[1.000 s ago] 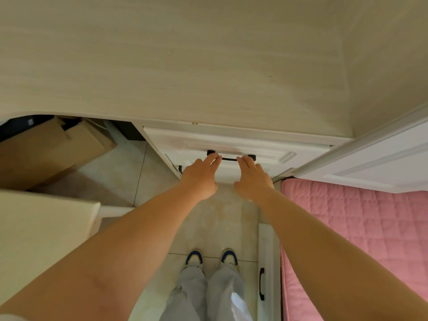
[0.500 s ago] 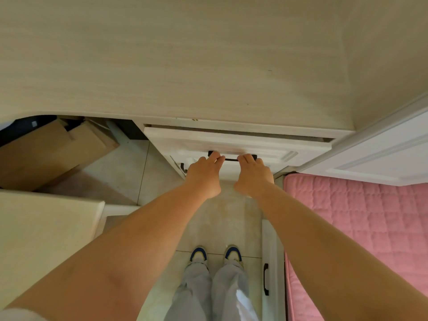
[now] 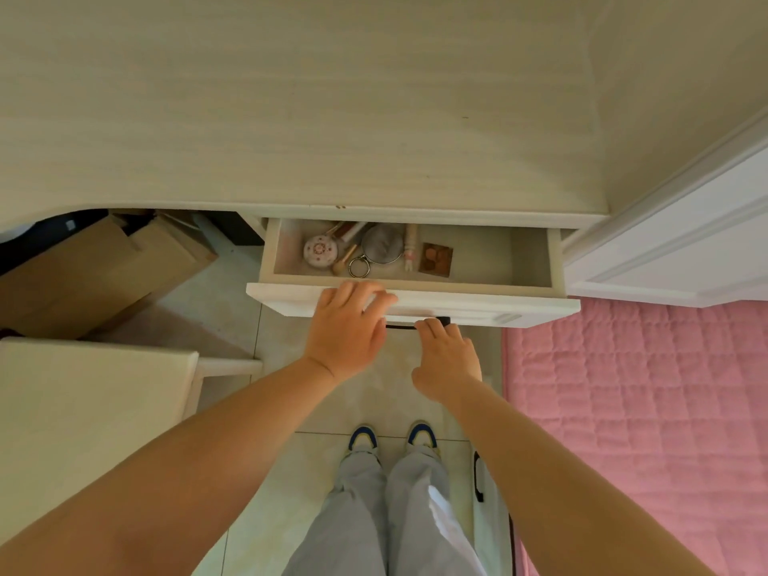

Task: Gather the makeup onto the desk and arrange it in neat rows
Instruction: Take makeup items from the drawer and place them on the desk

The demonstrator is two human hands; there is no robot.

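Note:
The white drawer (image 3: 519, 305) under the pale wood desk (image 3: 291, 118) stands pulled out. Inside lie a round floral compact (image 3: 319, 251), a small brush (image 3: 345, 261), a round mirror (image 3: 382, 245) with a metal ring, a pale stick-shaped item (image 3: 410, 247) and a brown eyeshadow palette (image 3: 435, 259). More items at the drawer's back are hidden under the desk edge. My left hand (image 3: 347, 330) hovers over the drawer front with loose fingers, holding nothing. My right hand (image 3: 446, 359) hooks its fingers on the black drawer handle (image 3: 401, 326).
Cardboard boxes (image 3: 95, 276) sit under the desk at left. A pale tabletop (image 3: 83, 409) fills the near left. A pink quilted bed (image 3: 644, 409) lies at right, below a white panel (image 3: 685, 251). My feet stand on the tiled floor (image 3: 232, 284).
The drawer has slid out toward me, showing the makeup inside. My left hand has left the handle and risen over the drawer front; my right hand stays on the handle.

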